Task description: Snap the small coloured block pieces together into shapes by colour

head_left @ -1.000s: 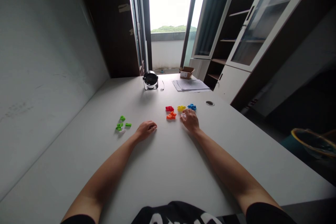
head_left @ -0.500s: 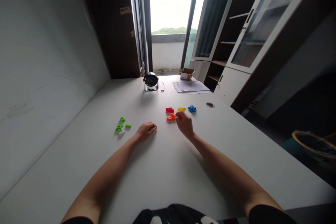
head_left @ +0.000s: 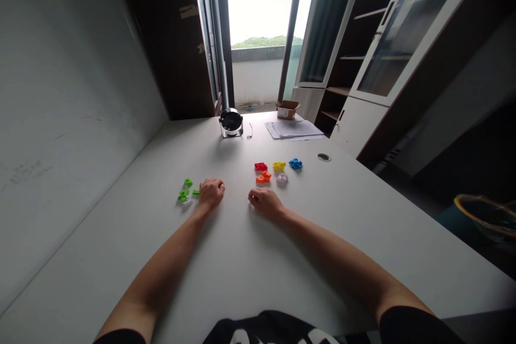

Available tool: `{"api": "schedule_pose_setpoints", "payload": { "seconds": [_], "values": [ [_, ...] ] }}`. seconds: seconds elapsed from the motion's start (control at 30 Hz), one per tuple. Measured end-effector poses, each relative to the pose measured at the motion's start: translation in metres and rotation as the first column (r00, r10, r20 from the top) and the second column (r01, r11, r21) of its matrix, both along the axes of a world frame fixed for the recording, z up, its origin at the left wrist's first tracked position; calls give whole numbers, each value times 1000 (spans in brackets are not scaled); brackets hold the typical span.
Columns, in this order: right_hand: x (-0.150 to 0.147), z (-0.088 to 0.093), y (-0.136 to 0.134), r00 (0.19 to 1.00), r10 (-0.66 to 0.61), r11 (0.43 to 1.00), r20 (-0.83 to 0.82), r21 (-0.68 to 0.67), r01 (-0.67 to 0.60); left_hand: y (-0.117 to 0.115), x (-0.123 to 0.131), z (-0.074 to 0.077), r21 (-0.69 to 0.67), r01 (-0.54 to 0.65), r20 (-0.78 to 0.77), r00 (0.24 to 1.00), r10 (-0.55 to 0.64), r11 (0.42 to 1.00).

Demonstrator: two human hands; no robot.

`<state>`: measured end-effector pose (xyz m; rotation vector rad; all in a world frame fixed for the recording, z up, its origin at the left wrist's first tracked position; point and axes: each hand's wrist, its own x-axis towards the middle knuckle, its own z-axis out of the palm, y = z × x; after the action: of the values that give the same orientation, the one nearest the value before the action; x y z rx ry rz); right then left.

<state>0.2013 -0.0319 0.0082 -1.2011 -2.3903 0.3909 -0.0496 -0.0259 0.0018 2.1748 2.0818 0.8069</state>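
Observation:
My left hand [head_left: 212, 192] rests with curled fingers beside several green pieces [head_left: 184, 195] and a small white piece [head_left: 188, 201]; it partly covers one green piece. Curled too, my right hand [head_left: 264, 202] lies on the table just in front of an orange cluster [head_left: 263, 177]. Whatever either hand may hold is hidden. Around the orange cluster stand a red one [head_left: 260, 166], a yellow one [head_left: 279, 165], a blue one [head_left: 295, 163] and a white one [head_left: 282, 178].
On the white table [head_left: 226, 279] stand a round black device [head_left: 231, 121] in a metal bracket, papers [head_left: 296, 129] and an open cardboard box [head_left: 287, 110] at the far edge. A round cable hole [head_left: 323, 157] is at the right. A wall borders the left side.
My right hand has moved back and left from the clusters, and the white cluster now shows. My left hand has moved left to the green pieces.

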Motion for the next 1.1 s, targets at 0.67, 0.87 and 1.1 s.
{"api": "schedule_pose_setpoints", "payload": {
  "seconds": [0.67, 0.87, 1.1],
  "values": [
    [-12, -2, -6, 980, 32, 998, 195, 52, -43, 13, -82, 20, -182, 176, -175, 962, -208, 967],
    [-14, -3, -6, 974, 45, 996, 220, 64, -61, -13, -116, 12, -175, 265, -225, 927, -301, 948],
    [-17, -3, -5, 969, 24, 997, 246, 66, -41, -14, -119, -11, -122, 219, -226, 944, -242, 968]
  ]
}}
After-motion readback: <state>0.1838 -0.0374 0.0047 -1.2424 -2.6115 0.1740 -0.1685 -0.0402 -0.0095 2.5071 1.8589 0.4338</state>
